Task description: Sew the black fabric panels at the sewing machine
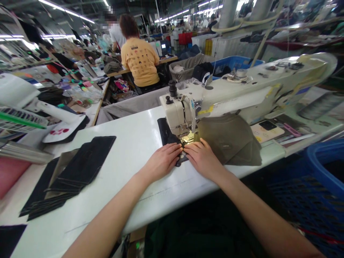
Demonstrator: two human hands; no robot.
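My left hand (163,157) lies with fingers stretched out at the front of the sewing machine's (177,114) needle area, beside a dark fabric piece (165,130). Close to it, fingertips almost meeting, my right hand (202,159) is laid flat at the edge of the olive fabric (228,138). That fabric carries a small label and spreads to the right under the machine arm. A lamp lights the presser foot (188,138). Whatever is under my fingertips is mostly covered by them.
Stacked black and olive fabric pieces (83,165) lie on the white table (131,143) at left. A phone (267,129) rests right of the machine. Blue baskets stand at right (303,186) and behind (231,62). A person in a yellow shirt (139,61) sits ahead.
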